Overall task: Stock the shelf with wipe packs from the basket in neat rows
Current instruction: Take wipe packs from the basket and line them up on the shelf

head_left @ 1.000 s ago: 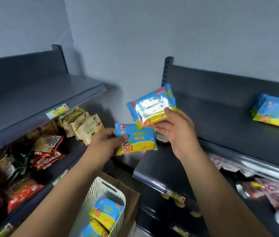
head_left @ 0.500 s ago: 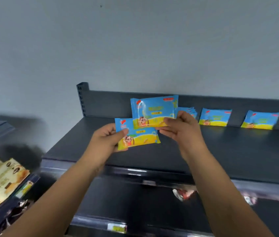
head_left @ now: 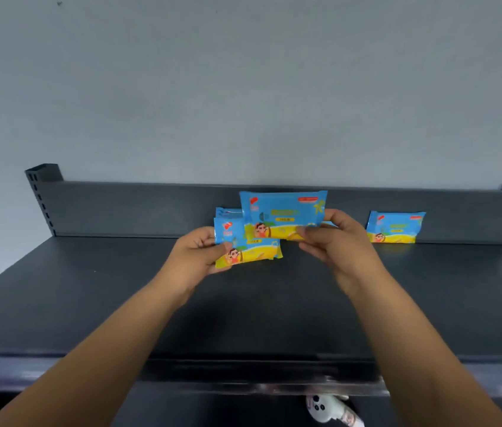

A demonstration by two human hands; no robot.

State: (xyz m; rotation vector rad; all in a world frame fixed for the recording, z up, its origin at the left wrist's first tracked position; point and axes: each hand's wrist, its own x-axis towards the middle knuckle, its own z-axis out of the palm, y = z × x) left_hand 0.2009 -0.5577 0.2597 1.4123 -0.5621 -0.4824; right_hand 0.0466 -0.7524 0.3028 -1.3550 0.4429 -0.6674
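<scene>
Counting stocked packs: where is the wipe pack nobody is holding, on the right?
The free wipe pack leans against the shelf's back panel, right of the right hand.

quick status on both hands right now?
Left hand: closed on the lower wipe pack.
Right hand: closed on the upper wipe pack, held above the shelf.

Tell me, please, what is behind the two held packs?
A pack against the shelf's back panel peeks out behind them; a yellow sliver suggests another. The rest is covered.
</scene>
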